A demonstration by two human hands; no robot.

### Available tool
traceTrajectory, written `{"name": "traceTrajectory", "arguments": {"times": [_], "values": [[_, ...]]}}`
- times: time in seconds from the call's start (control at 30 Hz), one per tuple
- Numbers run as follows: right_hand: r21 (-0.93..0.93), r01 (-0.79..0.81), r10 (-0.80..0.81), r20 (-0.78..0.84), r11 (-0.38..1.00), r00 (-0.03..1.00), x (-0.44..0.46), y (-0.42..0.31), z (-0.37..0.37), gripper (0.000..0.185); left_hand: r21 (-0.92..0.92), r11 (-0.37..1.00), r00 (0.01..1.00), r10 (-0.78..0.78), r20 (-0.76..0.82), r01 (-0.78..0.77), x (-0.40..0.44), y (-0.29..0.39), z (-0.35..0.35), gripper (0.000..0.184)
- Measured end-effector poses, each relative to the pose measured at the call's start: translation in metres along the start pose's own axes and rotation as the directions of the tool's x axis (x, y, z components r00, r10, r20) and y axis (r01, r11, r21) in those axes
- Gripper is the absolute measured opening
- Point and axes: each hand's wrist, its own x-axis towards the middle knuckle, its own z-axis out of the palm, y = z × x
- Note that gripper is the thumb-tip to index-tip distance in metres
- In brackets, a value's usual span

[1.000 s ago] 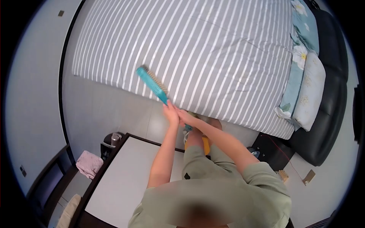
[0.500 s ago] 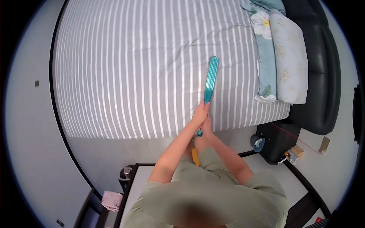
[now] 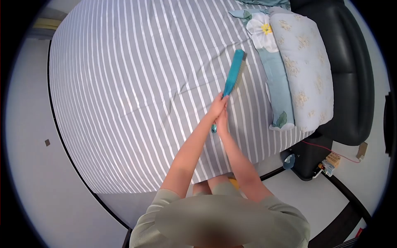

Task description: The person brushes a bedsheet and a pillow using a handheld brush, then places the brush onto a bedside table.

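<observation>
Beneath left hand (image 3: 217,106) and right hand (image 3: 222,121): striped bedsheet (image 3: 136,91). Clasped by both: teal bed brush (image 3: 234,71), bristles turned toward floral pillow (image 3: 304,74).

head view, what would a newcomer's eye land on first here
Probably the bright teal bed brush, held out over the bed by the left hand and right hand together, its bristles facing the pillows. Next comes the gray-and-white striped sheet spread around it, with wrinkles near its middle. At the right, a pale floral pillow lies beside the black headboard.
</observation>
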Motion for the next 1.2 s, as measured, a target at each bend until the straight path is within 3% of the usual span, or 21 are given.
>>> {"name": "traceTrajectory", "arguments": {"times": [0.07,0.13,0.17,0.23,0.3,0.37,0.47,0.5,0.57,0.6,0.7,0.73,0.77,0.87,0.9,0.97,1.0,1.07,1.1,1.17,1.2], "values": [[-0.028,-0.051,0.053,0.081,0.998,0.995,0.030,0.004,0.021,0.039,-0.099,0.994,0.991,-0.055,-0.122,0.043,0.024,0.010,-0.021,0.017],[-0.158,-0.118,0.149,0.203,0.980,0.968,0.055,0.024,0.048,0.039,-0.336,0.942,0.988,-0.046,-0.146,-0.006,0.038,0.001,-0.066,0.017],[-0.223,-0.149,0.205,0.255,0.963,0.945,0.060,0.038,0.060,0.040,-0.284,0.957,0.930,-0.047,-0.365,-0.063,0.034,-0.003,-0.082,0.017],[-0.342,-0.146,0.282,0.392,0.928,0.876,0.059,0.068,0.083,0.039,-0.428,0.879,0.870,-0.032,-0.492,-0.210,0.011,-0.014,-0.122,0.018],[-0.533,-0.175,0.508,0.582,0.828,0.635,0.041,0.068,0.102,0.032,-0.337,0.875,0.533,-0.112,-0.839,-0.347,-0.017,-0.030,-0.147,0.024],[-0.679,-0.109,0.649,0.625,0.726,0.434,0.028,0.090,0.112,0.030,-0.291,0.917,0.411,-0.163,-0.897,-0.272,-0.058,-0.026,-0.157,0.030],[-0.540,-0.279,0.603,0.640,0.794,0.476,-0.007,0.083,0.110,0.033,-0.240,0.929,0.493,-0.075,-0.867,-0.280,-0.087,-0.015,-0.153,0.029],[-0.469,-0.298,0.547,0.597,0.832,0.588,-0.015,0.077,0.108,0.035,-0.227,0.943,0.543,-0.063,-0.837,-0.241,-0.087,-0.010,-0.148,0.029],[-0.325,-0.303,0.430,0.457,0.896,0.778,-0.028,0.069,0.100,0.038,-0.381,0.900,0.783,-0.075,-0.617,-0.214,-0.083,0.006,-0.136,0.034],[-0.248,-0.282,0.364,0.409,0.927,0.837,-0.026,0.071,0.090,0.039,-0.483,0.866,0.918,-0.077,-0.388,-0.131,-0.076,0.007,-0.135,0.036],[0.056,-0.124,0.119,0.089,0.991,0.989,-0.030,0.063,0.105,0.040,-0.271,0.946,0.982,-0.190,-0.009,0.181,-0.053,0.037,-0.129,0.019],[0.041,-0.065,0.064,0.025,0.997,0.998,-0.031,0.061,0.113,0.040,-0.302,0.937,0.982,-0.188,-0.008,0.177,-0.046,0.035,-0.131,0.018],[-0.087,-0.149,0.157,0.094,0.985,0.983,-0.030,0.059,0.118,0.041,-0.334,0.927,0.983,-0.186,-0.007,0.173,-0.044,0.031,-0.134,0.017],[-0.442,-0.272,0.409,0.251,0.855,0.877,-0.023,0.083,0.123,0.041,-0.512,0.858,0.902,-0.251,-0.351,0.039,-0.065,0.006,-0.165,0.015],[-0.559,-0.352,0.575,0.292,0.751,0.764,-0.027,0.088,0.127,0.042,-0.546,0.836,0.809,-0.283,-0.515,-0.055,-0.077,-0.010,-0.174,0.016],[-0.703,-0.296,0.721,0.437,0.647,0.538,-0.048,0.109,0.130,0.043,-0.491,0.831,0.591,-0.265,-0.762,-0.262,-0.113,-0.058,-0.193,0.017],[-0.768,-0.252,0.777,0.453,0.589,0.437,-0.061,0.121,0.131,0.044,-0.507,0.800,0.456,-0.338,-0.823,-0.322,-0.137,-0.065,-0.196,0.019],[-0.871,-0.122,0.867,0.443,0.476,0.227,-0.085,0.140,0.130,0.044,-0.434,0.847,0.267,-0.361,-0.894,-0.307,-0.180,-0.085,-0.196,0.022],[-0.860,-0.194,0.880,0.447,0.472,0.158,-0.096,0.144,0.125,0.045,-0.372,0.890,0.184,-0.332,-0.925,-0.265,-0.199,-0.085,-0.193,0.024],[-0.831,-0.338,0.888,0.459,0.441,0.030,-0.116,0.148,0.111,0.046,-0.267,0.956,0.193,-0.242,-0.951,-0.121,-0.220,-0.075,-0.180,0.027],[-0.821,-0.370,0.896,0.434,0.435,0.091,-0.121,0.144,0.101,0.049,-0.212,0.976,0.205,-0.198,-0.958,-0.049,-0.226,-0.074,-0.172,0.028]]}}
